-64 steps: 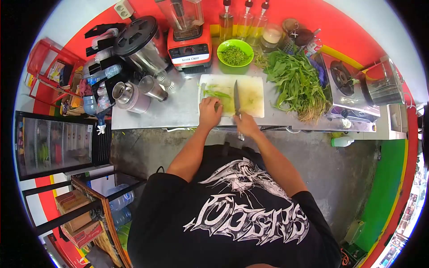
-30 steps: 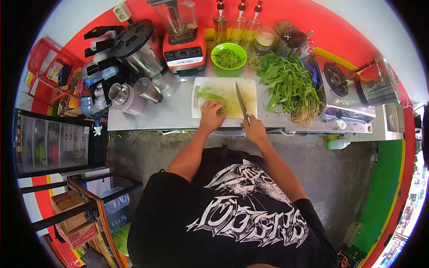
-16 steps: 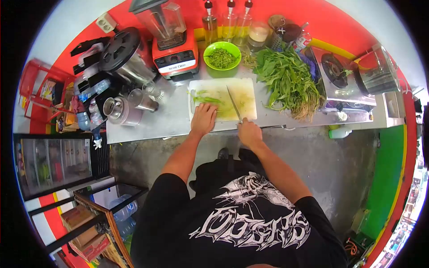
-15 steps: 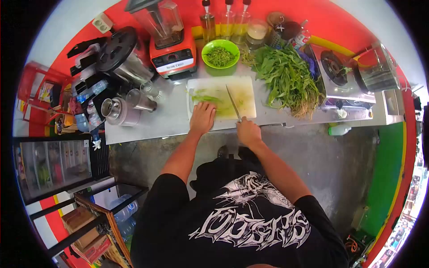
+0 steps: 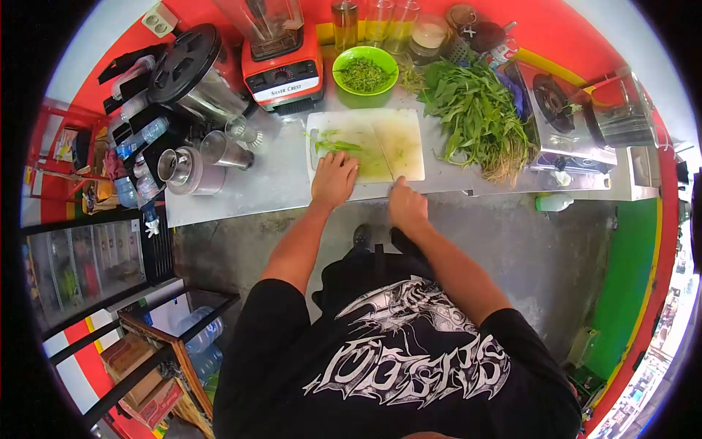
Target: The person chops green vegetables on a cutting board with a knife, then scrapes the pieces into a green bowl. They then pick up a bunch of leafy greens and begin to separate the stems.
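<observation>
A white cutting board point(image 5: 409, 130) lies on the metal counter point(image 5: 278, 192), stained green and brown. Green stems and leaf pieces point(image 5: 338, 145) lie on its left part. My left hand point(image 5: 336, 178) rests on the board's lower left with its fingertips at these stems; whether it grips any is too small to tell. My right hand point(image 5: 408, 205) is closed round the handle of a knife point(image 5: 383, 151), at the board's front edge. The thin blade points up and left across the board. Behind the board stands a green bowl point(image 5: 395, 69) of cut greens.
Leafy greens with roots point(image 5: 475, 117) lie right of the board, beside a stove point(image 5: 537, 146) with a glass-like pot point(image 5: 621, 117). A red blender point(image 5: 284, 73), metal cups point(image 5: 223, 150) and a large lidded container point(image 5: 216, 88) stand left. Bottles point(image 5: 344, 25) line the back.
The view has shifted, so the counter items sit higher in the picture. The knife blade looks thinner, turned more edge-on. Both hands stay at the board's front edge.
</observation>
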`<move>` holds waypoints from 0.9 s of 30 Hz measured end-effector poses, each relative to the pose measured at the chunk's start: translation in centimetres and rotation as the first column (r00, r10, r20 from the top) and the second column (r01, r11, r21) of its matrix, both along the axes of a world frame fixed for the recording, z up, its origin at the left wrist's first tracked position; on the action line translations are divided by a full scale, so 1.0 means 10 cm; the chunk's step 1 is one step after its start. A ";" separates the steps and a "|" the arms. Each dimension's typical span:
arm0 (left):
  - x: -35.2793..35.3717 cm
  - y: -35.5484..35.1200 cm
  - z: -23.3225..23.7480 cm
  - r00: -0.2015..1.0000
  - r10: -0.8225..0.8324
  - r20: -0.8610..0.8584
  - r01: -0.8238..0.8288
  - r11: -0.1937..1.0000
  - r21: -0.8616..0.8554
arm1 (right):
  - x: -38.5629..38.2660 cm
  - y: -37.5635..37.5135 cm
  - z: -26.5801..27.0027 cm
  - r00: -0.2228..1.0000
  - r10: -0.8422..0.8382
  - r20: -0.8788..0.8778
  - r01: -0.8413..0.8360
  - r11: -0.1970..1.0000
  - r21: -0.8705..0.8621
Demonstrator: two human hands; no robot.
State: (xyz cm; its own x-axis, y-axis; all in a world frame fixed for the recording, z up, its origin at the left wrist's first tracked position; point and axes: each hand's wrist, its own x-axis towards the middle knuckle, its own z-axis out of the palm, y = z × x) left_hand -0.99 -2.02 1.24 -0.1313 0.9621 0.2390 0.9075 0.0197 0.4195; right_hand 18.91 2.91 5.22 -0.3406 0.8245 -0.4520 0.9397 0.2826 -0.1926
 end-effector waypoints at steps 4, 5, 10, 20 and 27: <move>-0.01 0.00 -0.01 1.000 -0.011 -0.005 0.011 1.000 0.026 | -0.04 0.26 0.24 0.994 0.107 0.003 -0.107 0.994 0.032; -0.01 0.01 -0.02 1.000 -0.014 -0.005 0.014 1.000 0.027 | -0.02 0.30 0.31 0.991 0.134 -0.007 -0.134 0.991 0.013; 0.00 0.00 -0.05 0.999 -0.015 -0.045 0.017 0.999 0.035 | -0.04 0.24 0.37 0.990 0.126 -0.064 -0.129 0.991 -0.041; 0.00 -0.03 -0.01 0.998 -0.051 -0.049 0.052 0.998 0.029 | -0.20 0.44 0.54 0.986 0.150 -0.072 -0.155 0.986 -0.066; -0.01 -0.01 -0.03 0.997 -0.066 -0.046 0.065 0.998 -0.009 | -0.11 0.10 0.21 0.995 0.066 -0.078 -0.070 0.996 -0.054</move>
